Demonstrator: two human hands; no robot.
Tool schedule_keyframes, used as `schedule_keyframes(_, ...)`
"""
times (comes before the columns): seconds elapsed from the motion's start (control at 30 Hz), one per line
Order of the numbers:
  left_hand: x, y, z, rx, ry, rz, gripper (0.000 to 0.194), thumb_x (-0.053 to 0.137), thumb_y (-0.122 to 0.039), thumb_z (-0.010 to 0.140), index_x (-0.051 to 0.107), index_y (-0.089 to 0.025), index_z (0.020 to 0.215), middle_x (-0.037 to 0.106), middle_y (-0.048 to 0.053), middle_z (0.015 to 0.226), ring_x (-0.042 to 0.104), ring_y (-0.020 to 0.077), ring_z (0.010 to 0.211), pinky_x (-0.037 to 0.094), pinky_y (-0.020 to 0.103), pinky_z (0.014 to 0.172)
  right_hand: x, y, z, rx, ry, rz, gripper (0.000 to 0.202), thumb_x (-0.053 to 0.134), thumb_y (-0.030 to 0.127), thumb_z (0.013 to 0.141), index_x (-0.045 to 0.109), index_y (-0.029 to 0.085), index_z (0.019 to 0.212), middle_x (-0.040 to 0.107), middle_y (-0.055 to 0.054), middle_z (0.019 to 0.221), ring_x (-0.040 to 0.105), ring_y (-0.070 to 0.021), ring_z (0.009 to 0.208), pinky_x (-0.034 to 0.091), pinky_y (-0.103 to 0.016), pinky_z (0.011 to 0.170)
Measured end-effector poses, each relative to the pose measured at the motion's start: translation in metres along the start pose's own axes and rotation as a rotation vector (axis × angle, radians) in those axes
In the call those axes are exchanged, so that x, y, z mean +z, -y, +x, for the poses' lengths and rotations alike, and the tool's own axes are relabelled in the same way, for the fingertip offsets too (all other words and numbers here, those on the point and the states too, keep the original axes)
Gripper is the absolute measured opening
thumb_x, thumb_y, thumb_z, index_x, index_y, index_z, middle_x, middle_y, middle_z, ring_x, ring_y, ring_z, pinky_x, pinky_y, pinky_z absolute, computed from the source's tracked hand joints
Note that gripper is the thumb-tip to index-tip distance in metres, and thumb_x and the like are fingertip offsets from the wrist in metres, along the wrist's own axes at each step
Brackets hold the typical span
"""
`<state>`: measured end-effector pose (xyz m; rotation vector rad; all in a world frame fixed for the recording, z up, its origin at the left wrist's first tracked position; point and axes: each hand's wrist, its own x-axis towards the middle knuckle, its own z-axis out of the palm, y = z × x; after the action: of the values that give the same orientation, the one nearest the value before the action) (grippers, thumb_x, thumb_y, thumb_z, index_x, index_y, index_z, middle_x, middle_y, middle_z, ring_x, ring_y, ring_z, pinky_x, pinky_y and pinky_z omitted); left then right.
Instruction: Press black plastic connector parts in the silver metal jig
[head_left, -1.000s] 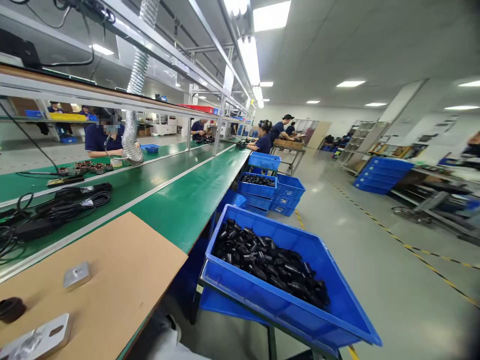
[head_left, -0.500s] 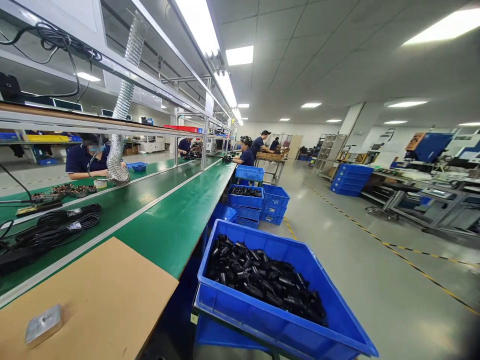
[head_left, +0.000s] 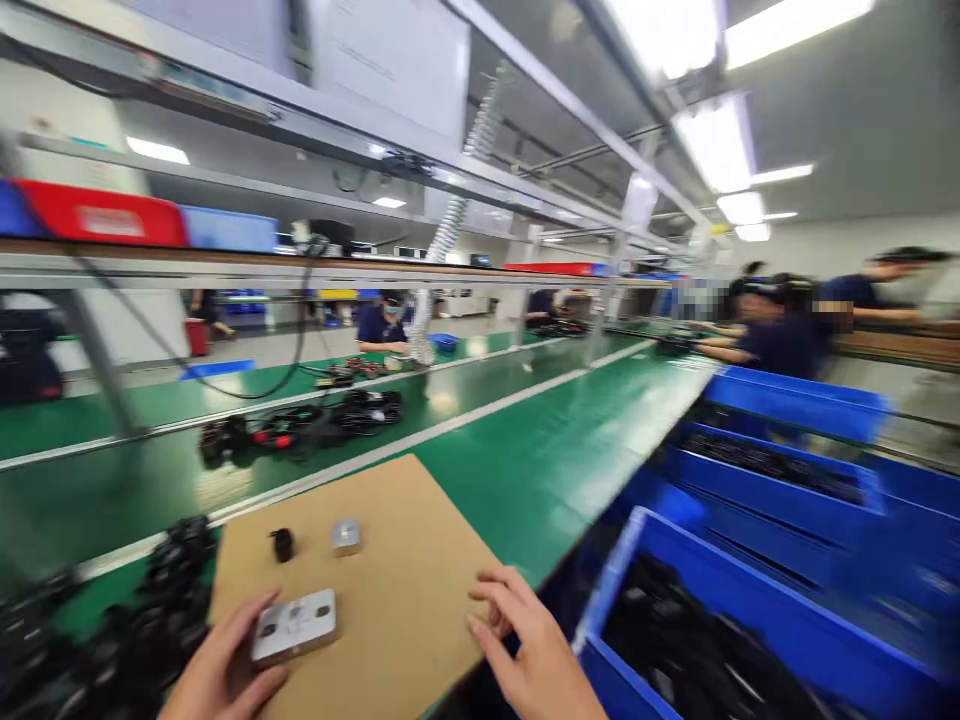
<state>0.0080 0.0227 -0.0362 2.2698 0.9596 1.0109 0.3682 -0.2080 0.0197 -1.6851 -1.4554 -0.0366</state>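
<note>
My left hand (head_left: 217, 665) is at the left end of a silver metal block (head_left: 296, 628) with two dark holes, lying on a tan board (head_left: 390, 610). Its thumb is along the block's near side and its index finger at the far corner, closed about that end. My right hand (head_left: 525, 640) hovers at the board's right edge, fingers bent and apart, with nothing in it. Farther up the board are a small black part (head_left: 282, 545) and a smaller square metal block (head_left: 346, 537). The picture is blurred by motion.
Heaped black parts (head_left: 172, 590) lie left of the board. A blue bin (head_left: 622, 560) of black parts stands at right, with more blue bins (head_left: 795, 400) behind. Black cables (head_left: 367, 412) lie on the green bench (head_left: 540, 440). Co-workers (head_left: 780, 325) sit or stand farther off.
The view has swung left and down. Both my hands have come into sight. The two-holed block, the black part and the left heap now show, and the bin has shifted right.
</note>
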Motion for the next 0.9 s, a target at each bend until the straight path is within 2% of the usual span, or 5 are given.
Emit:
schedule_keyframes(0.2, -0.004, -0.012, -0.007, -0.077, 0.058, -0.052, 0.064, 0.08, -0.029, 0.08, 0.067, -0.03, 0.142, 0.069, 0.012, 0.145, 0.066, 0.0369, 0.133, 0.053, 0.053, 0.116, 0.128, 0.063, 0.109, -0.171, 0.414, 0.246, 0.022, 0.059, 0.022, 0.097, 0.073, 0.021, 0.115, 0.071, -0.007, 0.106, 0.067, -0.0188, 0.078, 0.057, -0.033, 0.077)
schedule_keyframes(0.3, -0.005, -0.011, -0.009, -0.07, 0.07, -0.116, 0.064, 0.08, -0.024, 0.08, 0.067, -0.031, 0.142, 0.069, 0.013, 0.144, 0.066, 0.0359, 0.132, 0.053, 0.052, 0.115, 0.178, 0.081, 0.151, -0.198, 0.449, 0.24, 0.029, 0.062, 0.025, 0.098, 0.073, 0.019, 0.124, 0.073, -0.009, 0.109, 0.069, -0.0215, 0.087, 0.055, -0.036, 0.085)
schedule_keyframes(0.43, -0.002, -0.001, -0.014, -0.107, 0.081, -0.14, 0.068, 0.081, -0.023, 0.079, 0.065, -0.033, 0.144, 0.067, 0.012, 0.147, 0.062, 0.0374, 0.135, 0.048, 0.055, 0.12, 0.223, 0.091, 0.172, -0.201, 0.459, 0.23, 0.029, 0.075, 0.032, 0.091, 0.078, 0.017, 0.116, 0.076, -0.01, 0.104, 0.069, -0.0269, 0.097, 0.052, -0.039, 0.089)
schedule_keyframes(0.6, 0.007, 0.009, -0.02, -0.166, 0.086, -0.158, 0.067, 0.076, -0.024, 0.083, 0.061, -0.034, 0.148, 0.065, 0.009, 0.15, 0.061, 0.0355, 0.136, 0.046, 0.053, 0.121, 0.233, 0.081, 0.175, -0.192, 0.48, 0.294, 0.017, 0.068, 0.029, 0.093, 0.08, 0.018, 0.095, 0.077, -0.008, 0.093, 0.069, -0.0245, 0.09, 0.052, -0.035, 0.081)
schedule_keyframes(0.9, 0.002, -0.007, -0.014, -0.302, 0.062, -0.212, 0.065, 0.066, -0.025, 0.088, 0.055, -0.027, 0.152, 0.07, 0.01, 0.136, 0.065, 0.0289, 0.111, 0.051, 0.045, 0.105, 0.185, 0.067, 0.173, -0.254, 0.652, 0.505, 0.022, 0.062, 0.033, 0.096, 0.08, 0.022, 0.103, 0.08, -0.006, 0.099, 0.072, -0.0227, 0.09, 0.053, -0.032, 0.076)
